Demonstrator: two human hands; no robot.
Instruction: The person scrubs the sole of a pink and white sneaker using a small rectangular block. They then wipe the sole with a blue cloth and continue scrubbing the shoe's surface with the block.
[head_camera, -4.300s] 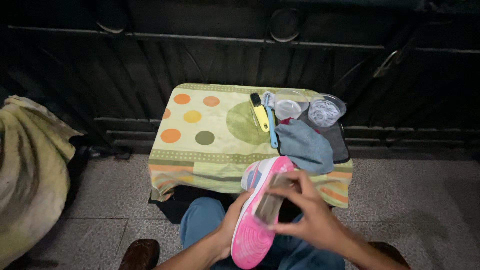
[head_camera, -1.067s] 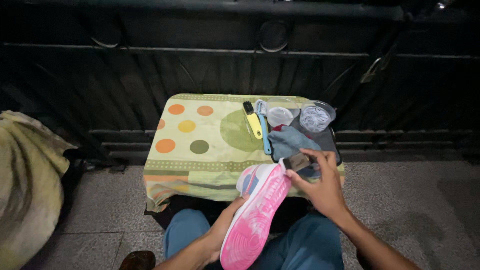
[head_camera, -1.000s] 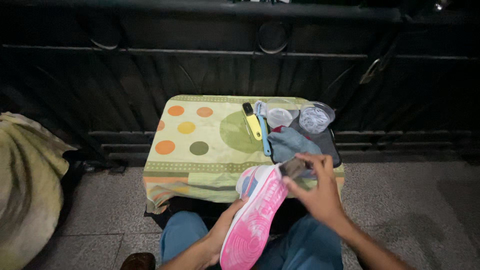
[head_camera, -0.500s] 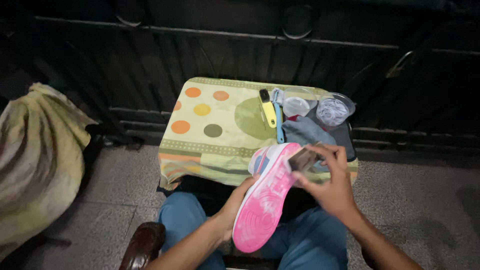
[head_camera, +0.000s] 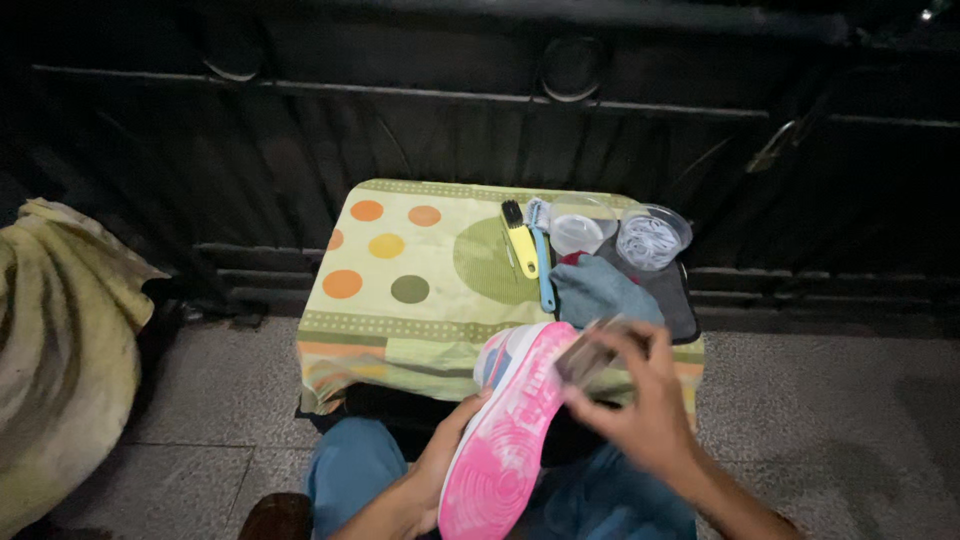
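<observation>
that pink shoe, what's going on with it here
A seated person holds a pink-soled shoe sole-up over their lap, the left hand gripping its side. The right hand presses a small brush-like thing, blurred, against the sole near the toe. In front, a small table with a spotted cloth carries a yellow brush, a blue-grey rag and two clear cups.

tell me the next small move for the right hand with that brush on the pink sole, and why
Probably bring the brush down onto the toe end of the pink sole and scrub. The right hand holds it just beside the sole's upper edge, blurred, while the left hand props the shoe sole-up over the lap, so the sole is exposed and steadied.
</observation>
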